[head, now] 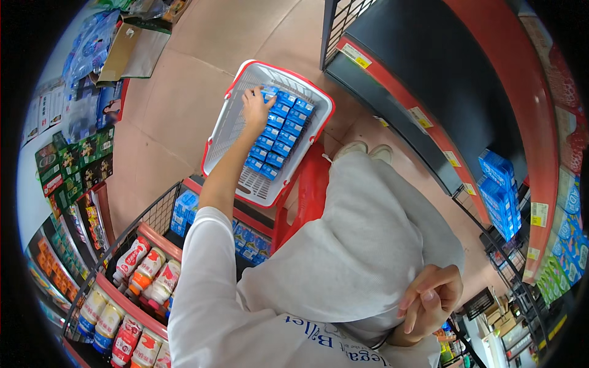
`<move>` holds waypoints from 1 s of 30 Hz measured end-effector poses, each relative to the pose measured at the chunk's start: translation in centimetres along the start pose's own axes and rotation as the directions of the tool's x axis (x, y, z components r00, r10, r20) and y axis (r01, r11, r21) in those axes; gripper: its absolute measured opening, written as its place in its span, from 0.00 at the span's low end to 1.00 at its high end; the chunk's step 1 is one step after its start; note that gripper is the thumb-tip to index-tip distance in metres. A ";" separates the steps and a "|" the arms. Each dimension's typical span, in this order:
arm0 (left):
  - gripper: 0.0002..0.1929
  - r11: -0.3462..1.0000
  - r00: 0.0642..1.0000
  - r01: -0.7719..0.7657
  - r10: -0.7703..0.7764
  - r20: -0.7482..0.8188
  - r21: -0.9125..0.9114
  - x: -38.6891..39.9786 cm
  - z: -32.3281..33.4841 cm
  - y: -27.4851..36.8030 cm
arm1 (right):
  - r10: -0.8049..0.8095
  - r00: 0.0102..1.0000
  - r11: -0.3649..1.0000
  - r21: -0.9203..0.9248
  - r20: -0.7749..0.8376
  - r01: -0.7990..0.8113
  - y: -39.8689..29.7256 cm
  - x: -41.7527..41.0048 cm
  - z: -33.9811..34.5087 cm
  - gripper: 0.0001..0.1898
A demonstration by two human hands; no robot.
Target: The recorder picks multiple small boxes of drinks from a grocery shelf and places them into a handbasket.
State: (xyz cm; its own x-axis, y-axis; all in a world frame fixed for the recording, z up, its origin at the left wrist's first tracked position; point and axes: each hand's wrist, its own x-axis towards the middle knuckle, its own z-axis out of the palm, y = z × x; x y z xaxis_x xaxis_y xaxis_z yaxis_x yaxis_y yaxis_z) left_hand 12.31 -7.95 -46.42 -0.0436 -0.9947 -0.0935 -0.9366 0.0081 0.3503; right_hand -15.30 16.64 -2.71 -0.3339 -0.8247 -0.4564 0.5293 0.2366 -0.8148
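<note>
A grey-white plastic basket with a red rim (332, 103) stands before me. Small blue cartons (274, 120) fill part of it in two rows. My left hand (257, 106) reaches in at the far end, thumb and fingers around a blue carton (269, 90) at the end of a row; the fingers partly hide it. Over my lap at the lower right, my right hand (432, 294) is loosely curled with its fingers apart and nothing in it. Under the basket's near side is a red plastic stool or support (313, 188).
Right of me, a dark shelf with a red edge (395, 87) bears blue cartons (497, 193). A wire-sided shelf with bottles (149, 269) and more blue cartons (185, 211) stands at the lower left. An opened cardboard box (117, 53) lies at the upper left, near green packs (78, 161).
</note>
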 end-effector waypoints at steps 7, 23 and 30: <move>0.26 0.975 0.991 -0.128 0.134 0.016 -0.183 -1.6 -3.3 4.2 | -0.027 0.998 1.000 0.012 0.064 0.027 0.2 0.1 -0.3 0.02; 0.25 0.995 0.953 -0.084 0.097 0.288 -0.060 -5.7 2.5 9.1 | -0.017 0.990 0.998 0.066 0.139 0.008 0.1 -0.5 -1.3 0.06; 0.24 0.997 0.975 -0.069 0.072 0.210 -0.022 -5.2 2.5 8.3 | -0.056 0.975 0.996 0.077 0.214 0.041 0.1 -0.9 -2.7 0.07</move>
State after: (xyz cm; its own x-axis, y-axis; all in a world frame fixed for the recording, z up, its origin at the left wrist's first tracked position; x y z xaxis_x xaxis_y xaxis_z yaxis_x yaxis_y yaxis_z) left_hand 3.89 -2.43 -45.31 -0.1831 -0.9476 -0.2620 -0.9236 0.0746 0.3759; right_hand -17.07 18.73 -3.32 -0.1885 -0.9276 -0.3227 0.5737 0.1627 -0.8027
